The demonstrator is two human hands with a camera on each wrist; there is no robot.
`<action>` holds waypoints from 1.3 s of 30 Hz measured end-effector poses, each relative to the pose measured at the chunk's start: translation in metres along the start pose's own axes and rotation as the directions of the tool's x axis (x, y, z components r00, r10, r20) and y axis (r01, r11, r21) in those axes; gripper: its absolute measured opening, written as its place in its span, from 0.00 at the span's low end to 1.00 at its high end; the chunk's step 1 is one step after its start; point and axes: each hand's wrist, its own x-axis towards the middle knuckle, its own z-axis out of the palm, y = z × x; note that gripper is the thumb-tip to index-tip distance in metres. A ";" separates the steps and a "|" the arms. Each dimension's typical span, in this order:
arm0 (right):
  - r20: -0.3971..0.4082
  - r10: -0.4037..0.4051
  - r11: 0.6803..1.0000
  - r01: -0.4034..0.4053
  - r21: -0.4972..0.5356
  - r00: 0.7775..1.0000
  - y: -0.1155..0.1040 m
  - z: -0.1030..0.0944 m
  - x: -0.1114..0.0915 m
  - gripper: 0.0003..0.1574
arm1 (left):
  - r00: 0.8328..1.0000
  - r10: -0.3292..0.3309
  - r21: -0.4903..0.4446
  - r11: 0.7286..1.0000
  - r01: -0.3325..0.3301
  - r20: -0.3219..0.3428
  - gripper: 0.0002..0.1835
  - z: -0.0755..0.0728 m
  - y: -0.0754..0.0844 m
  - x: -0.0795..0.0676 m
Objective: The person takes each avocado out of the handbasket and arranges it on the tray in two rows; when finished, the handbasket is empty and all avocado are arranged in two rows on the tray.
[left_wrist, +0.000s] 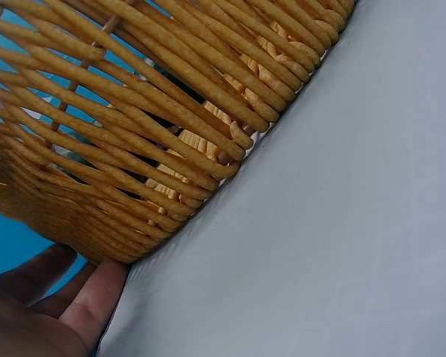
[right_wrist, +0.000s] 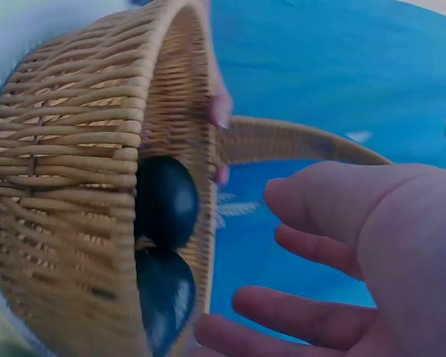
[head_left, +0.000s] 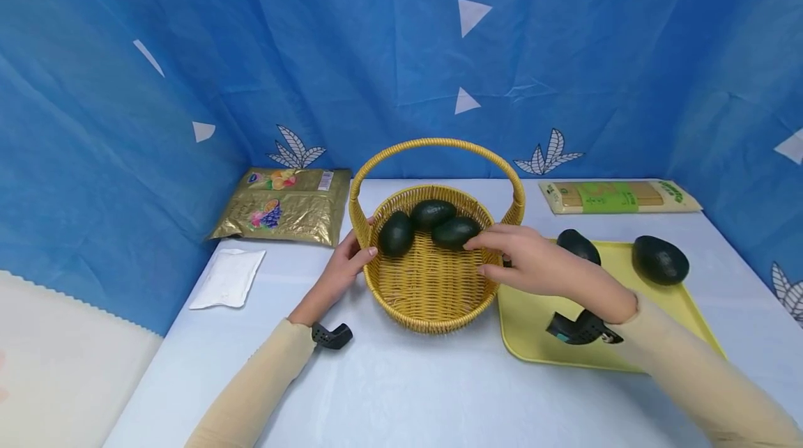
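The left hand (head_left: 348,267) grips the left side of the basket (head_left: 433,295), its thumb over the rim and its fingers against the outside wall. The right hand (head_left: 533,260) is over the basket's right side, fingers loosely spread with nothing between them; whether a fingertip touches the right avocado (head_left: 456,233) is hard to tell, as the hand overlaps it. That avocado lies in the back half of the basket together with the left avocado (head_left: 396,233) and the back avocado (head_left: 433,214). Each should handle as firm, fairly dense and smooth enough to roll or slip, so the best hold is probably fingers and thumb wrapped round the thick middle, without squeezing hard. The wicker looks light and slightly springy, likely to shift if knocked, so bracing its rim makes sense; the tall handle (head_left: 437,143) arches above and narrows the way in from behind. Beside the basket on the right, the low-edged tray (head_left: 533,322) carries two more avocados (head_left: 660,260) along its back. A noodle pack (head_left: 621,197) lies behind it; a gold bag (head_left: 282,204) and white packet (head_left: 228,279) crowd the left. The widest room is the tabletop (head_left: 401,392) in front.
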 end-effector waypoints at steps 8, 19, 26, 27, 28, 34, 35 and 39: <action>0.101 -0.025 0.997 0.032 -0.067 0.995 -0.006 0.019 0.046 0.21 | 1.000 0.002 0.005 1.000 -0.002 -0.003 0.34 0.000 0.001 0.001; 0.114 0.070 0.989 -0.054 -0.135 0.991 0.006 0.035 0.078 0.24 | 1.000 0.011 -0.006 1.000 -0.011 0.004 0.34 0.001 -0.001 0.001; 0.185 0.183 0.979 -0.163 -0.119 0.965 0.013 0.036 0.078 0.26 | 1.000 0.002 0.005 1.000 -0.002 -0.009 0.34 -0.001 -0.001 0.001; 0.189 0.190 0.977 -0.167 -0.130 0.964 0.014 0.036 0.078 0.27 | 1.000 0.003 0.007 1.000 -0.002 -0.008 0.34 -0.001 0.000 0.001; 0.193 0.199 0.975 -0.174 -0.138 0.961 0.014 0.037 0.078 0.27 | 1.000 0.003 0.009 1.000 -0.003 -0.006 0.35 -0.001 0.000 0.001; 0.202 0.244 0.957 -0.202 -0.209 0.948 0.014 0.039 0.078 0.27 | 1.000 0.003 0.016 1.000 -0.003 -0.005 0.35 -0.001 -0.001 0.000; 0.200 0.245 0.955 -0.201 -0.220 0.949 0.014 0.040 0.078 0.27 | 1.000 0.003 0.016 1.000 -0.003 -0.007 0.35 -0.001 -0.001 0.000; 0.191 0.246 0.948 -0.194 -0.254 0.950 0.013 0.040 0.077 0.27 | 1.000 0.007 0.012 1.000 -0.006 -0.006 0.34 -0.001 -0.001 0.000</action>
